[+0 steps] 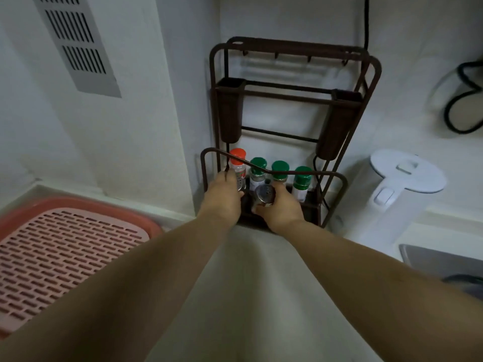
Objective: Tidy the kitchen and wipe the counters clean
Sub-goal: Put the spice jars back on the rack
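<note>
The left hand's fingers are hidden at frame centre — grip cannot be told; a metal shaker is gripped by the right hand.

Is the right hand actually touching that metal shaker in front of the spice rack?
Touching. The head view shows the right hand with its fingers wrapped around the metal shaker, holding it at the spice rack's bottom shelf.

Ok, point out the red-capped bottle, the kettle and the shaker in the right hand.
red-capped bottle (pixel 237 154), head view, on its red cap.
kettle (pixel 407 173), head view, on its white lid.
metal shaker (pixel 264 192), head view, on its perforated top.
</note>
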`<state>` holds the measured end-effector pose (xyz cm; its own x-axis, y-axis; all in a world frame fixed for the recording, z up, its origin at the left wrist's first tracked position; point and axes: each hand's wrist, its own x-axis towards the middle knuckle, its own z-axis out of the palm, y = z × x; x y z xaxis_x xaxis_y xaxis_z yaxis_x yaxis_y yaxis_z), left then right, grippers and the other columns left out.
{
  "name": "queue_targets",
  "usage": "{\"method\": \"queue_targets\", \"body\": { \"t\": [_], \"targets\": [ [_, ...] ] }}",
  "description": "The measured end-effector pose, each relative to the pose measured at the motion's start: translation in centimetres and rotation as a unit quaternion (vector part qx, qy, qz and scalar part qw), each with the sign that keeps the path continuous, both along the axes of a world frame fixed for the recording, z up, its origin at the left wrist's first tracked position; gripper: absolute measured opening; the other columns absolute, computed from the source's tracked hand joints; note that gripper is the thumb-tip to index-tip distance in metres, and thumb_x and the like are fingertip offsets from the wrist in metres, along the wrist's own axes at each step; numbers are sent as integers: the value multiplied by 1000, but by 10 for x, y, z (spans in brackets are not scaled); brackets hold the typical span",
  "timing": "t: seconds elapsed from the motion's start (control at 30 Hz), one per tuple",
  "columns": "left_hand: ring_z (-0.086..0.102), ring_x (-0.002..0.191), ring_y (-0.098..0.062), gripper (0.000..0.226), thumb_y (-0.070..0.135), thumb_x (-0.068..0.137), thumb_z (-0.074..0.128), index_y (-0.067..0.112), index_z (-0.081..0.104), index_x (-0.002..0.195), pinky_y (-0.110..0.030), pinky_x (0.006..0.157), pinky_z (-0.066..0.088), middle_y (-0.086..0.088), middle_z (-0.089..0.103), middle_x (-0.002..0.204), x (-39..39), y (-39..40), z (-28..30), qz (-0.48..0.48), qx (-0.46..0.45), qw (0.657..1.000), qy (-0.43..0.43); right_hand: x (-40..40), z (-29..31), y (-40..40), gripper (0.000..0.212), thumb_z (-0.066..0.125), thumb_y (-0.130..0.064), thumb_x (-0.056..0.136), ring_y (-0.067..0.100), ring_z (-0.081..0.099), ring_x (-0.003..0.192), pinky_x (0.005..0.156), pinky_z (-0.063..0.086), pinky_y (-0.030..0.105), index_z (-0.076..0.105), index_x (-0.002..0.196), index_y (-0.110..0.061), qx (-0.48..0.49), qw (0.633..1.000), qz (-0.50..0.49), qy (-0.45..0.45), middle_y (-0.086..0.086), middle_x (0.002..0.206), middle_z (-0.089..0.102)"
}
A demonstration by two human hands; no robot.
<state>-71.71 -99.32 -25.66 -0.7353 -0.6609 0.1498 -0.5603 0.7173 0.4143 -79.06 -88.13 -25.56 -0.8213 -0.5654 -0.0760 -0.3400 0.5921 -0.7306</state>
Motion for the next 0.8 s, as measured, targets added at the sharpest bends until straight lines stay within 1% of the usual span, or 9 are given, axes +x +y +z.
{"method": "queue_targets", "body": {
  "t": [0.1, 0.17, 0.3, 0.43, 0.6, 0.8],
  "targets": [
    [45, 124, -32, 52, 17, 91, 57, 10, 36, 138, -42, 102, 40, -13, 44, 135, -4, -4, -5, 17, 8, 1000, 2, -2, -11, -9, 60, 76, -26, 76, 30, 56, 115, 95, 47, 39, 44, 125, -17, 26, 1000, -14, 9, 8, 122, 62],
    [46, 123, -32, 50, 16, 91, 57, 10, 36, 136, -41, 100, 40, -14, 45, 133, -7, -6, -4, 21, 11, 1000, 4, -3, -16, -14, 59, 76, -28, 76, 32, 56, 114, 95, 47, 40, 43, 123, -15, 42, 999, -17, 14, 10, 122, 62],
    [46, 119, -30, 50, 13, 90, 58, 10, 34, 135, -39, 95, 44, -13, 45, 130, -7, -3, -5, 29, -2, 1000, -2, -6, -20, -20, 60, 76, -28, 77, 32, 55, 115, 94, 47, 39, 42, 124, -14, 51, 998, -24, 3, 11, 124, 60],
    [44, 120, -29, 53, 12, 90, 58, 11, 32, 136, -38, 96, 44, -14, 43, 131, -4, -1, -12, 28, -22, 999, -35, -8, -23, -25, 59, 78, -29, 75, 31, 57, 113, 93, 48, 39, 45, 122, -15, 54, 998, -24, 3, 9, 122, 62],
    [47, 120, -32, 50, 12, 90, 56, 10, 34, 134, -41, 96, 44, -17, 45, 129, -6, -2, -19, 27, 16, 997, -67, -10, -26, -28, 58, 77, -27, 76, 30, 57, 113, 91, 48, 38, 45, 123, -16, 55, 998, -28, -9, 9, 122, 61],
    [49, 120, -31, 44, 14, 92, 55, 9, 36, 131, -41, 95, 44, -15, 47, 130, -12, -6, -20, 48, 62, 996, -33, -14, -27, -29, 62, 77, -27, 75, 27, 56, 115, 93, 47, 36, 44, 127, -18, 51, 998, -25, -23, 7, 123, 61]
  ]
}}
